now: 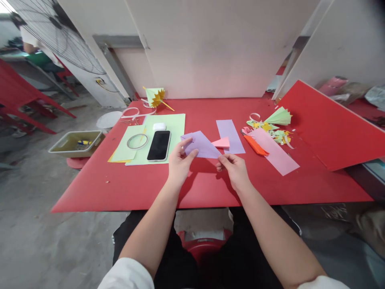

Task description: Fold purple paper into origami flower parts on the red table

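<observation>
My left hand (181, 157) grips the left side of a folded purple paper (201, 145), thumb in front. My right hand (232, 166) pinches its pointed right corner. The folded paper is held above the red table. Just behind it lies a small pink folded piece (221, 143), partly over a flat purple strip (231, 134). To the right, an orange cutter (255, 145) rests on a pink paper strip (282, 158). On the left, a black phone (159, 145) and a ring of tape (137, 141) lie on green sheets (177, 122).
Green folded paper (279, 116) and scraps lie at the back right, near a leaning red board (333, 128). A white case (159, 127) sits behind the phone. A paper umbrella (156, 97) stands at the back left. A bin (76, 144) is beyond the table's left edge.
</observation>
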A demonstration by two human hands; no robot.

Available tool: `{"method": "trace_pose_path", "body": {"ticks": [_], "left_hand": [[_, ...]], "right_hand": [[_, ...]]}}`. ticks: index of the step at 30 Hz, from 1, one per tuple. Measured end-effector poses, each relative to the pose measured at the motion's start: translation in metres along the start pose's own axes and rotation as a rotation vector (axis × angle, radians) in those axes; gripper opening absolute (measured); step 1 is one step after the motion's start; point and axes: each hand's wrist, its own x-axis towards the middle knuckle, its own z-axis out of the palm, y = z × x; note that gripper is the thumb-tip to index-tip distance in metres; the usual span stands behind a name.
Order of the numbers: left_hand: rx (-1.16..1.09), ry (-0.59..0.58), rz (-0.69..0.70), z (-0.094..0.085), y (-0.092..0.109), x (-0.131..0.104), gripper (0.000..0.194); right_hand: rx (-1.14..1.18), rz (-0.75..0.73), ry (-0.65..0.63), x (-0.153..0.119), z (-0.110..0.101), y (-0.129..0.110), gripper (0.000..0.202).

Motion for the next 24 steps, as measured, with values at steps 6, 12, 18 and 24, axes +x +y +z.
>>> {"method": "trace_pose_path", "body": {"ticks": [6,12,18,24], "left_hand": [[-0.072,0.019,0.014,0.0014,0.0008,-0.0020,0.032],[0.101,0.065,0.048,0.0031,-0.0007,-0.0027,0.016],[-0.035,-0.035,-0.095,0.0084,0.0004,-0.0041,0.028],[-0.138,-0.115,-0.205,0.0069,0.0008,-0.0028,0.028]], "right_hand": [[-0.022,0.002,-0.043,0.0010,-0.0030,-0.0016,0.029],[-0.088,-0.137,-0.108,-0.0045,-0.0021,-0.0096,0.038],[-0.127,-0.165,-0.002,-0.0048,-0.0015,-0.0067,0.024],[-0.094,-0.211,0.010,-0.0038,-0.0033,-0.0042,0.016]]}}
